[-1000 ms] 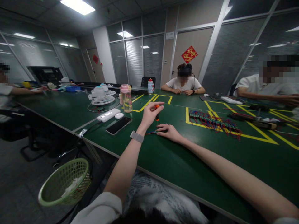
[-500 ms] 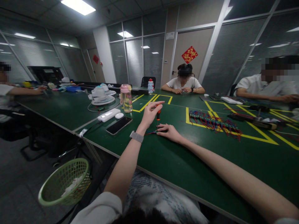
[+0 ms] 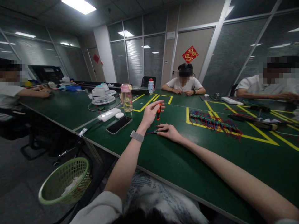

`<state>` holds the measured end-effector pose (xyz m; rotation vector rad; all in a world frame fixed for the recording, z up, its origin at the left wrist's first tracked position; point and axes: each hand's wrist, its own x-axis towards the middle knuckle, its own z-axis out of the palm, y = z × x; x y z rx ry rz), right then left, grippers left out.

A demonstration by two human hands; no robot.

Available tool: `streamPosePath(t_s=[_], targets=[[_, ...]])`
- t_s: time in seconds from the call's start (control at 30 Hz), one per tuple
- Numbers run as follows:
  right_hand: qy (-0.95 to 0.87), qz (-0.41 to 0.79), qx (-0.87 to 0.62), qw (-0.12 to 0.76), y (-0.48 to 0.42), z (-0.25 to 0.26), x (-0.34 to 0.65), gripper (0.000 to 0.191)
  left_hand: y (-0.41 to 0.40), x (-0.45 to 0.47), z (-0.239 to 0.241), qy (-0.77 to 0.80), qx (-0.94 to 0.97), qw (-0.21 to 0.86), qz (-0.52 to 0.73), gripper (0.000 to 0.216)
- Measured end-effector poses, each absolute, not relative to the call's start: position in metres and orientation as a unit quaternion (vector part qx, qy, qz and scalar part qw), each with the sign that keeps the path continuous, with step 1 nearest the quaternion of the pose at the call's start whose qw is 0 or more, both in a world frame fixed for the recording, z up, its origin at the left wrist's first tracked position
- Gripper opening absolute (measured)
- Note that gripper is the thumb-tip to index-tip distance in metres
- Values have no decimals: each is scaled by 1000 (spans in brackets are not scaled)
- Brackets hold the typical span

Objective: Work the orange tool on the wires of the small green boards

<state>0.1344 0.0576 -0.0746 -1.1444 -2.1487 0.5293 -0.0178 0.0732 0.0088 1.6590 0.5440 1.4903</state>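
My left hand (image 3: pixel 149 114) is closed round the orange and black handle of a small screwdriver (image 3: pixel 158 113), held upright with its tip pointing down. Right below it, my right hand (image 3: pixel 168 131) presses flat on a small dark part with red and blue wires (image 3: pixel 151 133) lying on the green table (image 3: pixel 177 161). Its fingers pin that part to the tabletop. A grey watch sits on my left wrist.
A black phone (image 3: pixel 119 124), a white power bank (image 3: pixel 108 114) and a pink-lidded bottle (image 3: pixel 126 98) stand to the left. A heap of red and blue wired parts (image 3: pixel 213 122) lies to the right. Three other people sit round the table. A green basket (image 3: pixel 65 180) stands below left.
My left hand has turned the screwdriver a little between its fingers. My right hand has stayed on the part.
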Motion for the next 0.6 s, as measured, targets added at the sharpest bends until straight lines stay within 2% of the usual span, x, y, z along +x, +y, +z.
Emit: streamPosePath(t_s=[0.2,0.4,0.53,0.6], targets=[[-818,196,-439,316,56,-73,134,23,72,-19,10,272,688,286,609,23],[-819,198,-439,314,55,-72,134,23,73,-18,9,216,670,405,583,29],[-819,198,-439,312,55,-72,134,24,70,-19,11,262,688,309,603,24],[-820,197,-438,312,55,-72,134,24,70,-20,11,261,688,294,610,21]])
